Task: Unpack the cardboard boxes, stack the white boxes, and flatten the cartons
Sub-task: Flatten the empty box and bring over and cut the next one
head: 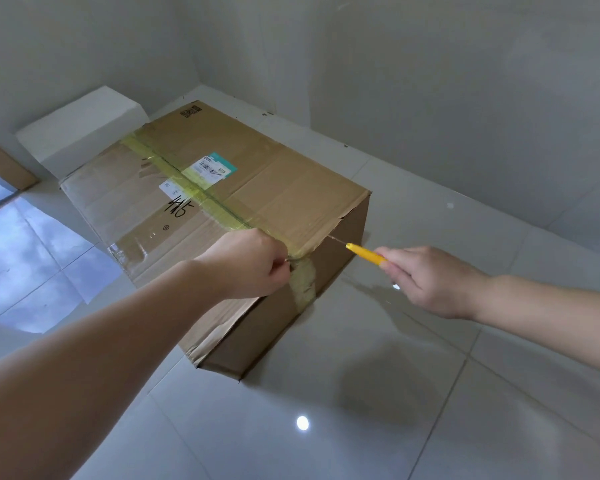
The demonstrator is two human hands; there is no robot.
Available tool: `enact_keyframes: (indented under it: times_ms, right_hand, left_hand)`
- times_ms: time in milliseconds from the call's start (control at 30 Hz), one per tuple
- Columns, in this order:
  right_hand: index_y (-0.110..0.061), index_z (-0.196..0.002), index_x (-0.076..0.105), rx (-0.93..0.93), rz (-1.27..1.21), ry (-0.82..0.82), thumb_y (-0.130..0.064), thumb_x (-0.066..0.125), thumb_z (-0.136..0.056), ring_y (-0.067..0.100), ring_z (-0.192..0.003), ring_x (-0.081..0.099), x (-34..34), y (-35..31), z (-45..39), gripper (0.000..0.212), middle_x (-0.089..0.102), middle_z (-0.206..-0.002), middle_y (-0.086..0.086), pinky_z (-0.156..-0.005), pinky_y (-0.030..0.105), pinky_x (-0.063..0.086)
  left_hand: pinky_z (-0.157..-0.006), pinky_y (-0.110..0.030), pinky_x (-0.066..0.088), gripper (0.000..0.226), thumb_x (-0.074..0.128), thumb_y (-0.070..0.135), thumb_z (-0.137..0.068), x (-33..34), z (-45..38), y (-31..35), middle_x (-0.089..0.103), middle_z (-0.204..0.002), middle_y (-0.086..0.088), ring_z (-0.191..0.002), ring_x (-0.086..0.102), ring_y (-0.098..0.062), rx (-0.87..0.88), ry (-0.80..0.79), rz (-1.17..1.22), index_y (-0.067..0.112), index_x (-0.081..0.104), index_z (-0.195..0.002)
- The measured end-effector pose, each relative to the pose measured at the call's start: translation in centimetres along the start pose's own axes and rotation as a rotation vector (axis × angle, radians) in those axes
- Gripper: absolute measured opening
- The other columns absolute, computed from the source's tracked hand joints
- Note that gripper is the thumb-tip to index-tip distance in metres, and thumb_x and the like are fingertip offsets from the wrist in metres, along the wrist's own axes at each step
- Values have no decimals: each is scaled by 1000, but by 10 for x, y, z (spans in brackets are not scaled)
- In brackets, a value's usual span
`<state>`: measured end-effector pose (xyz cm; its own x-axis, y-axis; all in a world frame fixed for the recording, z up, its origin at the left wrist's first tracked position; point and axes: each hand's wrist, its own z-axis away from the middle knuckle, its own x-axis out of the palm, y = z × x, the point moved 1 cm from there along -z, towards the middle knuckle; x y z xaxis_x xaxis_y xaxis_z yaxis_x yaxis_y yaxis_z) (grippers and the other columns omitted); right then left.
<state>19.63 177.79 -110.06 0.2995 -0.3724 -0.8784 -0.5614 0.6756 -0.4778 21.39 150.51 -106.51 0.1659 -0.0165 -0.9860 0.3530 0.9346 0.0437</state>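
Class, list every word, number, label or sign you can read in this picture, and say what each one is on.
"415", handwritten in black marker on the cardboard box top.
Teal and white shipping label: print too small to read.
Small white sticker: unreadable.
Black printed code near the far edge: blurred.

I saw a large brown cardboard box (pixel 222 202) lying flat on the floor at the centre of the frame, its flaps closed under yellowish tape (pixel 201 192) along the top seam, with labels and handwritten numbers. A white box (pixel 84 129) stood behind it, upper left.
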Motion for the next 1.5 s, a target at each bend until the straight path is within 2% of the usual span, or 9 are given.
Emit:
enact_keyframes:
  times_ms: [67, 167, 267, 400, 600, 767, 1100, 1333, 1500]
  right_hand:
    - [0, -88, 55, 286, -402, 94, -25, 35, -103, 12, -46, 50, 10, -7, 9, 35, 57, -55, -3, -52, 36, 48]
    - [7, -79, 50, 606, -834, 227, -27, 37, -103, 15, -37, 48, 30, -22, 18, 43, 54, -45, -1, -40, 27, 44]
    - [5, -78, 53, 677, -1010, 239, -24, 45, -100, 22, -42, 55, 41, -38, 20, 37, 58, -58, 12, -43, 32, 51]
    - [6, -91, 56, 688, -1162, 116, -22, 45, -100, 24, -48, 60, 54, -59, 19, 31, 58, -67, 13, -45, 30, 53]
    - [-1, -80, 54, 633, -1107, 102, -22, 43, -99, 24, -49, 55, 62, -84, 9, 31, 59, -64, 11, -49, 31, 50]
    - [1, -82, 56, 633, -1082, 85, -23, 41, -99, 24, -53, 54, 63, -90, -2, 32, 59, -66, 14, -52, 34, 50]
    - [-7, -83, 54, 592, -1119, -146, -29, 43, -100, 19, -47, 52, 70, -110, 0, 31, 58, -66, 9, -47, 28, 48]
    - [12, -90, 54, 713, -1059, 87, -19, 46, -98, 21, -44, 50, 38, -66, 17, 33, 56, -59, 8, -44, 28, 44]
    - [4, -82, 55, 633, -970, 142, -22, 48, -98, 19, -45, 52, 22, -74, -6, 31, 57, -62, 7, -45, 29, 47]
  left_hand:
    - [-53, -31, 45, 39, 45, 46, -87, -7, -9, 6, 53, -59, 1, -55, 50, -18, -65, 19, -1, 16, 49, -62]
    - [-53, -27, 41, 44, 48, 61, -85, -16, -40, 21, 54, -65, 5, -61, 51, -14, -127, -33, -73, 20, 50, -69]
    - [-53, -25, 40, 33, 51, 44, -86, -20, -70, 31, 53, -64, 2, -63, 52, -19, -57, -176, -116, 18, 51, -65]
    - [-55, -27, 39, 31, 53, 25, -81, -23, -90, 30, 46, -57, -6, -58, 46, -25, 2, -297, -86, 10, 46, -55]
    - [-61, -28, 45, 23, 51, 17, -78, -30, -99, 26, 60, -61, -3, -58, 53, -20, -90, -440, 52, 14, 59, -56]
    - [-59, -26, 42, 21, 51, 15, -81, -36, -95, 26, 55, -61, -3, -58, 50, -18, -105, -398, 110, 11, 61, -63]
    - [-60, -31, 39, 30, 51, 17, -84, -28, -90, 28, 41, -60, -2, -61, 41, -22, -57, -366, 94, 13, 41, -56]
    - [-55, -30, 40, 39, 45, 38, -95, -33, -51, -17, 50, -63, -1, -57, 47, -21, -248, -33, 259, 10, 50, -68]
    - [-57, -31, 44, 43, 57, 57, -82, -10, 2, -20, 54, -61, 5, -59, 51, -17, -199, -191, 144, 18, 52, -64]
